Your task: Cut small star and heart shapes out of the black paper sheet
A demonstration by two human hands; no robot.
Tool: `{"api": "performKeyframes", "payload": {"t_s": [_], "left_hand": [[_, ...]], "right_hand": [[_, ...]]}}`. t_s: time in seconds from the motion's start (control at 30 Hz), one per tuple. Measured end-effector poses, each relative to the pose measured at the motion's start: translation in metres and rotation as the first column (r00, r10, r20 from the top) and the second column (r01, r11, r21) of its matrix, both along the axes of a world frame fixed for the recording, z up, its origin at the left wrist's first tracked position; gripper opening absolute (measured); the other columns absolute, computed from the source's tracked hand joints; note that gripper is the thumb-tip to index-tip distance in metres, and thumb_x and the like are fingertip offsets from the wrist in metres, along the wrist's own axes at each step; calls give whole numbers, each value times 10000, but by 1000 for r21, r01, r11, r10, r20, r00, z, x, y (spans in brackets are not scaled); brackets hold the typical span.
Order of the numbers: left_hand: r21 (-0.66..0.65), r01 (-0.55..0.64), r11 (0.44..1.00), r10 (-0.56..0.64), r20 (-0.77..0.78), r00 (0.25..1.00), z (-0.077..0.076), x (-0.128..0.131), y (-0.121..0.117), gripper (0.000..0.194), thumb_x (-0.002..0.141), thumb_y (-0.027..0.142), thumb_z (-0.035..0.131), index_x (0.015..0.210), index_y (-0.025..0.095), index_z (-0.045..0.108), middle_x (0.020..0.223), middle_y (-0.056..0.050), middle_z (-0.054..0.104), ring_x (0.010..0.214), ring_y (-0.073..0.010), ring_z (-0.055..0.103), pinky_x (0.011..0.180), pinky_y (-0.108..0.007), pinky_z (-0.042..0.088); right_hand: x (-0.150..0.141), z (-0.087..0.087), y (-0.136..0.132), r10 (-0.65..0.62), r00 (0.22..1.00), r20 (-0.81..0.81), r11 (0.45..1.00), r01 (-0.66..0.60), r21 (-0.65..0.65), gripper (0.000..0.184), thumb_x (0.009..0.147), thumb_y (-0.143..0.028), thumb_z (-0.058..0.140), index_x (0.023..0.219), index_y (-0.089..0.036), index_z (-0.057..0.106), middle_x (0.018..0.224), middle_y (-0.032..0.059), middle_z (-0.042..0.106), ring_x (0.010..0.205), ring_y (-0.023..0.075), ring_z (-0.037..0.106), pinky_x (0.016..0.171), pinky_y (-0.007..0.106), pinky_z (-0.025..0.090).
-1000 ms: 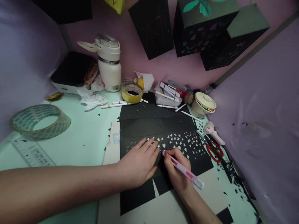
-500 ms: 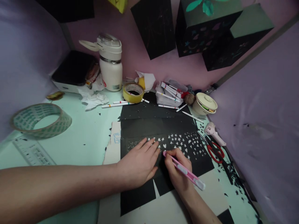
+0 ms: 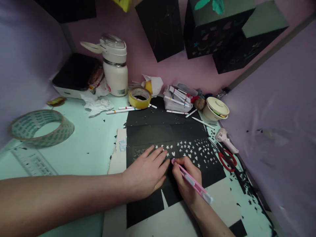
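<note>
Black card [image 3: 150, 133] lies over a pale board [image 3: 219, 194], with rows of star, heart and triangle cut-outs [image 3: 189, 148] showing white across it. My left hand [image 3: 145, 174] rests flat on the card, fingers spread and pointing away from me. Just to its right, my right hand [image 3: 189, 174] grips a pink craft knife [image 3: 195, 185] like a pen. The knife's tip end meets the card beside my left fingertips; the blade itself is too small to make out. A narrow white slit [image 3: 164, 199] shows in the card nearer to me.
Red-handled scissors [image 3: 227, 160] and a pink glue gun [image 3: 225, 140] lie at the right among black scraps. Tape rolls [image 3: 41, 128], a ruler [image 3: 33, 160] and a white bottle [image 3: 116, 72] stand leftward. Markers [image 3: 180, 95] and a lidded bowl [image 3: 215, 108] sit behind; black boxes [image 3: 214, 29] hang above.
The whole view has shifted slightly. The back end of the craft knife has swung a little left and down, while my left hand stays in place on the card.
</note>
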State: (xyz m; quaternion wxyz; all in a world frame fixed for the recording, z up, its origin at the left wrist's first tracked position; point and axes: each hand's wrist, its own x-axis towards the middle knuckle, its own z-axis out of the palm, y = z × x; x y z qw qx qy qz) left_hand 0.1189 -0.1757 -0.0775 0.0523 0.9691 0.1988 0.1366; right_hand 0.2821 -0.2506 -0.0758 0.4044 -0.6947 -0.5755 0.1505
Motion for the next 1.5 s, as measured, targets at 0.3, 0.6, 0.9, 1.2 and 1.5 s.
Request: {"api": "performKeyframes", "payload": {"t_s": [0.3, 0.6, 0.9, 1.2, 1.5], "left_hand": [[2, 3, 1000, -3, -11, 1000, 1, 0, 0, 428, 925, 377, 432, 1252, 121, 537, 1356, -145, 522, 1276, -307, 447, 1096, -475, 279], [3, -2, 1000, 2, -6, 1000, 0, 1, 0, 425, 930, 379, 420, 1254, 132, 540, 1355, -140, 530, 1279, -298, 451, 1097, -467, 283], [-1, 3, 1000, -3, -12, 1000, 0, 0, 1, 424, 932, 384, 419, 1251, 136, 548, 1359, -135, 530, 1286, -293, 448, 1098, -464, 287], [-2, 6, 1000, -7, -10, 1000, 1, 1, 0, 407, 922, 365, 448, 1242, 137, 554, 1355, -137, 533, 1288, -293, 449, 1096, -466, 294], [-3, 5, 1000, -5, -10, 1000, 1, 0, 1, 405, 922, 359, 446, 1245, 141, 556, 1359, -132, 533, 1289, -298, 451, 1101, -473, 302]], "right_hand": [[1, 0, -2, 32, 999, 29, 999, -32, 4, 107, 870, -191, 531, 778, -194, 586, 648, -23, 597, 543, 114, 541, 546, 220, 423], [2, -1, -1, 26, 999, 23, 1000, -26, 8, 118, 877, -214, 530, 779, -195, 594, 621, -32, 583, 515, 109, 521, 513, 215, 405], [1, 0, -2, 64, 994, 93, 998, -63, -16, 137, 873, -187, 509, 743, -203, 547, 614, -31, 558, 528, 110, 515, 533, 214, 405], [2, -2, -3, 35, 999, 35, 999, -35, -6, 116, 874, -191, 517, 769, -199, 568, 657, -26, 601, 554, 109, 551, 555, 212, 425], [2, 1, -1, 18, 1000, -11, 1000, -18, -16, 128, 860, -195, 518, 741, -200, 566, 621, -34, 577, 531, 109, 520, 526, 210, 403]]}}
